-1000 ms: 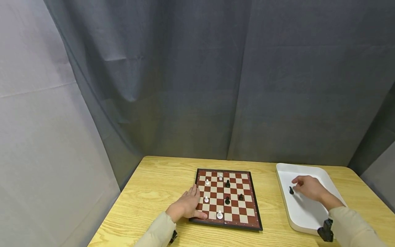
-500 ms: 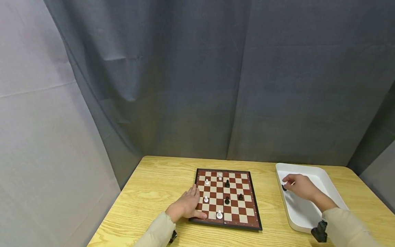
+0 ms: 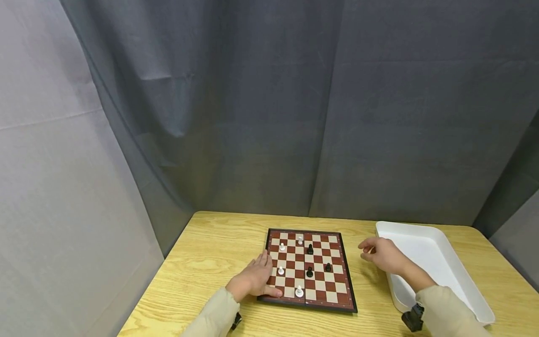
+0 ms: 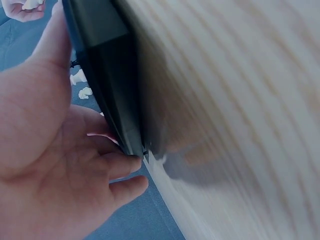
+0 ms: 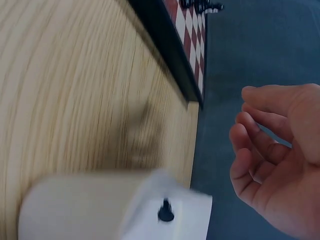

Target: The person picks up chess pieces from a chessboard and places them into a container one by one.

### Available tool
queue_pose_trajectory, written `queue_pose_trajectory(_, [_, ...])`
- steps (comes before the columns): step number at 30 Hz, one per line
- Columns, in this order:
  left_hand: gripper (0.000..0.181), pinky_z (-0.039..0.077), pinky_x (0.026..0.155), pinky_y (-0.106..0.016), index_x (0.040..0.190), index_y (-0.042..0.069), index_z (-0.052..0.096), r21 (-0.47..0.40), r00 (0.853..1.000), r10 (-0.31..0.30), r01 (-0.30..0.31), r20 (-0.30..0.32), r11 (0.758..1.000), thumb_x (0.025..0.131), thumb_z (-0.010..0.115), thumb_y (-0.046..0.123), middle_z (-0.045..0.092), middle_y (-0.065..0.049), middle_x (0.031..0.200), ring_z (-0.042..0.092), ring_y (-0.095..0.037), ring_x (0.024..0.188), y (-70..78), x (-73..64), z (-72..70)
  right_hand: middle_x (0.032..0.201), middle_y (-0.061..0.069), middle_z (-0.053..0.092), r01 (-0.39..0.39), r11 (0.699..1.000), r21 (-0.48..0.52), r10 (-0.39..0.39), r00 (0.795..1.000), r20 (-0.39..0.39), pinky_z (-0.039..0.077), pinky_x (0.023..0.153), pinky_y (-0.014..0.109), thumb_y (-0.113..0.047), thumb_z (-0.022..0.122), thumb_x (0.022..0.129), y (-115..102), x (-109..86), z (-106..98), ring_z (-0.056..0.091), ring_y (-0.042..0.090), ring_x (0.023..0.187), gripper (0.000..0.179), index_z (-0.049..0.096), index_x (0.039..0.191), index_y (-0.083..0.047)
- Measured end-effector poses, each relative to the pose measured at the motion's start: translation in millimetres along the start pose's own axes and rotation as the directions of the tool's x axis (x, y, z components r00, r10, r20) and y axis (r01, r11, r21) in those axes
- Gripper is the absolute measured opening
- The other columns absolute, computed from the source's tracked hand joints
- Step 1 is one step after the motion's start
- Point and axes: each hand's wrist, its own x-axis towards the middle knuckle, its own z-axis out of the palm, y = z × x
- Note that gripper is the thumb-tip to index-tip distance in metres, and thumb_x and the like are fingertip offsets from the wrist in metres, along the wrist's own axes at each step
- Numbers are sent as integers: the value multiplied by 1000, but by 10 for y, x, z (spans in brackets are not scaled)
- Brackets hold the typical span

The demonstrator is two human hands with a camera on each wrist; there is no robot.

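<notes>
A folding chessboard (image 3: 322,284) with red and white squares lies on the table. On it stand black pieces, among them a black pawn (image 3: 328,267), and several white pieces, including a larger white one (image 3: 299,291) by the near edge. My left hand (image 3: 254,276) rests along the board's left side, fingers extended, thumb at the near left corner. My right hand (image 3: 385,255) hovers between the board and a white tray (image 3: 425,252), its fingers loosely bent with nothing between them in the right wrist view. That view also shows a small black chess piece (image 5: 165,212) in the tray.
The tray's raised rim (image 3: 484,313) stands to the right, partly under my right forearm. A wooden table (image 3: 219,243) bears everything, and a dark grey curtain (image 3: 269,140) hangs behind its far edge.
My right hand has moved left, out of the tray toward the board. The black piece beside its fingers shifted to the tray's left side and is hidden now in the head view. Left hand still.
</notes>
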Motion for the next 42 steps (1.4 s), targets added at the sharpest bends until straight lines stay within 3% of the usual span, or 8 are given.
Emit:
queue_pose_trajectory(5, [112,19,113,-44,149,-4,20,11,1000,-8,8,7,1000,72,61,67,7,-22,155,11,-31,142,4,6,0,89,8,64,27,999,22,-27,1000,16,49,60,29,-3,67,84,-142,54,134,57,16,75,17,68,101,3])
queue_pose_trajectory(19, [111,20,112,-45,148,-4,20,-4,1000,-14,14,9,1000,73,62,66,8,-22,155,12,-30,142,9,-3,-7,90,6,62,4,990,139,-13,998,66,47,58,27,1,68,83,-347,176,517,54,14,73,25,65,107,4])
queue_pose_trajectory(30, [110,21,112,-45,149,-3,20,-3,1000,-8,8,14,1000,74,61,65,9,-22,155,12,-29,142,-3,3,-12,92,9,61,7,985,170,-21,996,84,48,59,28,2,68,82,-349,248,641,54,17,75,25,65,107,5])
queue_pose_trajectory(42, [110,21,112,-45,148,-4,20,-12,1000,-11,11,9,1000,74,63,64,8,-22,155,12,-29,142,-34,2,-14,86,3,61,-25,988,151,12,996,91,48,64,31,0,71,80,-408,269,767,54,15,75,21,68,101,-1])
